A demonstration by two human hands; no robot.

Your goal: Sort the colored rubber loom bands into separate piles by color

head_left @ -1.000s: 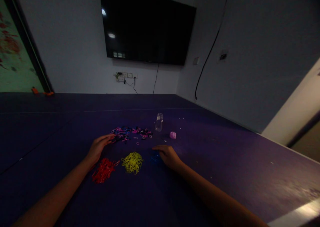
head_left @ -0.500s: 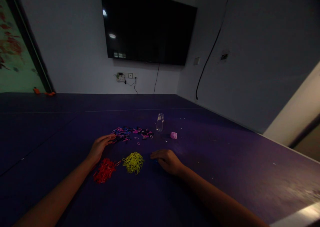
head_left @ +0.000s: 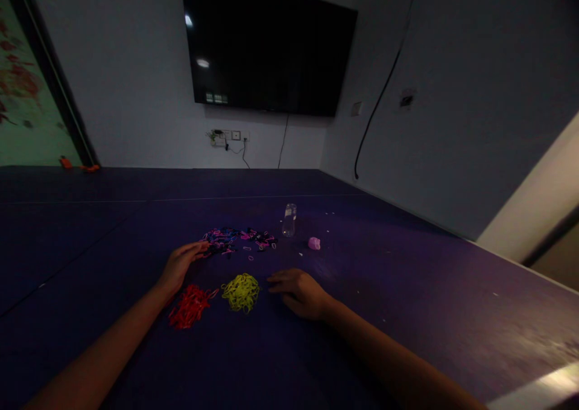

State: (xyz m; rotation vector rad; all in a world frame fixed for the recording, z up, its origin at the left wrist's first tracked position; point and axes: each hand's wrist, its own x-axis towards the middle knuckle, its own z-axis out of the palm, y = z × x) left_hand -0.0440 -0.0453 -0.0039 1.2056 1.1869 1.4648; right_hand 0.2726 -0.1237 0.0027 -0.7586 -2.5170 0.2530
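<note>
My left hand lies with its fingers stretched out, the tips at the near left edge of a mixed pile of small elastic bands in blue, black and pink. Below that hand sits a heap of red elastic bands. A heap of yellow-green elastic bands lies between my two hands. Just right of it, my right hand is low over the floor, palm down, fingers extended and the thumb a little apart. Nothing shows in its fingers; the area under its palm is hidden.
Beyond the piles are a clear bottle and a pink crumpled-looking piece. White specks dot the purple floor. A large screen hangs on the wall, with sockets and cables below, and a black cable to the right.
My right hand's fingers have straightened and shifted slightly left. The blue bit seen under them before no longer shows. My left hand has stayed in place.
</note>
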